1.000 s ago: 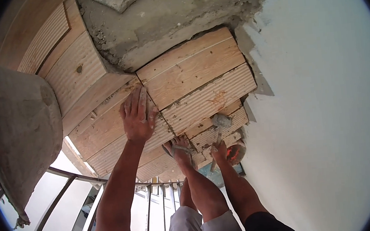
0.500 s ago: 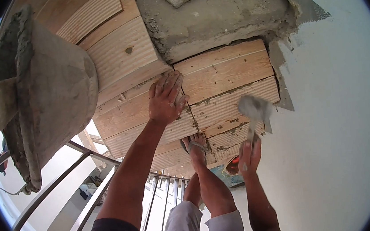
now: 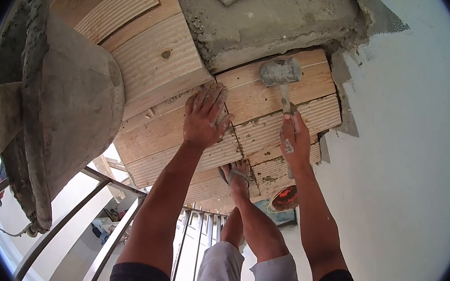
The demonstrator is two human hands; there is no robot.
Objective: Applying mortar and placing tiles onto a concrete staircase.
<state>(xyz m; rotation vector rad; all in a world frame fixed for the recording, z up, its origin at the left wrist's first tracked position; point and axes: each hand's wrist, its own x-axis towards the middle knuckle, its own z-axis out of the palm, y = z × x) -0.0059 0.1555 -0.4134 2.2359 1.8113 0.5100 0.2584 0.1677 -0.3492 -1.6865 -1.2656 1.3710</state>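
My right hand (image 3: 296, 141) is closed round the handle of a mallet (image 3: 280, 72), whose grey, mortar-smeared head is over the wood-patterned tile (image 3: 243, 101) on the right of the stair tread. Whether the head touches the tile, I cannot tell. My left hand (image 3: 204, 115) lies flat on the neighbouring tile (image 3: 154, 139), fingers spread, beside the dark joint between the two. Bits of mortar dot the ribbed front strip of the right tile.
A mortar-caked bucket (image 3: 77, 95) looms at the left. Metal railing (image 3: 105, 244) runs along the lower left. A bare cement step (image 3: 273, 19) rises beyond the tiles, and a white wall (image 3: 398, 140) borders the right. My sandalled foot (image 3: 236, 174) stands on a lower step.
The mallet and my right hand have moved forward and slightly left, from near the wall to above the right tile. My left hand stays in place on its tile.
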